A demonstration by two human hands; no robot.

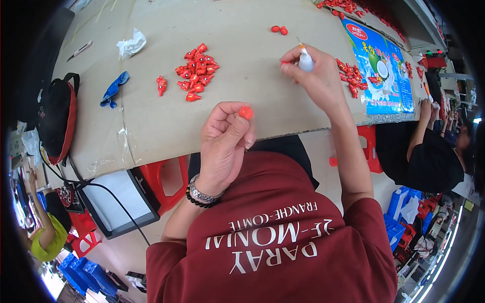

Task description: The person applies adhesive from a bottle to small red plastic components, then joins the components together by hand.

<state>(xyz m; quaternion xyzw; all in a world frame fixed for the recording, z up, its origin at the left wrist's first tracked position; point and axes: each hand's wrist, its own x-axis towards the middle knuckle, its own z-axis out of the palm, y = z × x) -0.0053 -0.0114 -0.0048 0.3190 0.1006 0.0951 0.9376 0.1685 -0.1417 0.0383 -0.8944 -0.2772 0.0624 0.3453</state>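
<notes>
Between thumb and forefinger my left hand [225, 136] pinches a small red rounded piece [246, 112], held up near the table's front edge. My right hand [321, 78] is closed around a small white squeeze bottle [305, 59] with an orange tip, which looks like a glue bottle. A bit of red shows at that hand's thumb and fingertip, too small to make out. Left of centre lies a heap of small red figures [198, 70] with eye-like spots, and a single red figure [161, 86] lies apart from it. Two red rounded pieces [279, 30] rest beyond my right hand.
More red figures [352, 78] lie to the right, by a blue printed sheet [379, 65]. On the left are a crumpled tissue [132, 44], a blue wrapper [115, 89], a thin knife-like tool [80, 50] and a black-and-red bag [59, 118]. Other people sit at both sides.
</notes>
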